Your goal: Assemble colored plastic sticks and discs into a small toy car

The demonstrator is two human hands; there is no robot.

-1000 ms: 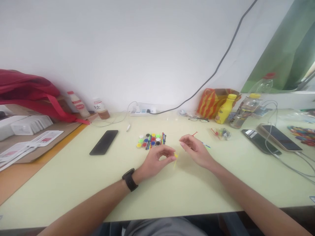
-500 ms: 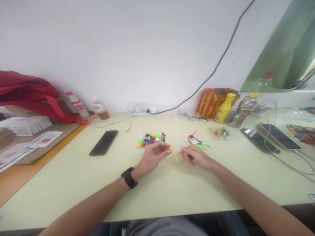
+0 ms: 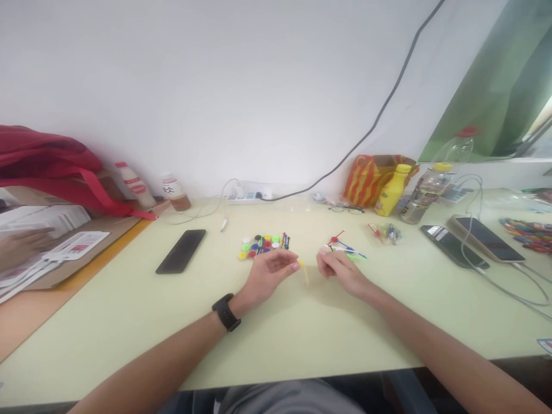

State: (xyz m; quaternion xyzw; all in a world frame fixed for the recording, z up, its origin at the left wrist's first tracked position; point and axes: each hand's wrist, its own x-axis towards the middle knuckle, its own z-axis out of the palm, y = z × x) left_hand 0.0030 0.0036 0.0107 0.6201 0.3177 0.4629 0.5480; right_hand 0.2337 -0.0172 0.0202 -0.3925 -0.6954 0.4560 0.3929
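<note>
Between the thumb and fingertips of my left hand (image 3: 272,273) is a yellow plastic arrow spinner (image 3: 304,271). Its thin pointer hangs down to the right and looks blurred. My right hand (image 3: 340,271) is just right of it, apart from it, with the fingers curled in and nothing visible in them. Beyond my left hand lie several round coloured caps (image 3: 244,247) and a row of small coloured arrows (image 3: 285,240). Behind my right hand is a loose group of spinners with red, white, blue and green parts (image 3: 345,247), partly covered by the hand.
A black phone (image 3: 181,251) lies on the left. Two more phones (image 3: 491,238) with cables are on the right, near a bag of small parts (image 3: 385,233). Bottles (image 3: 393,190) and a striped bag (image 3: 362,178) stand behind. Another person's hand (image 3: 23,247) is over cards at far left.
My right hand has curled in more, and the yellow pointer has swung slightly left and blurred. My left hand stays put. The other person's hand has come further into view.
</note>
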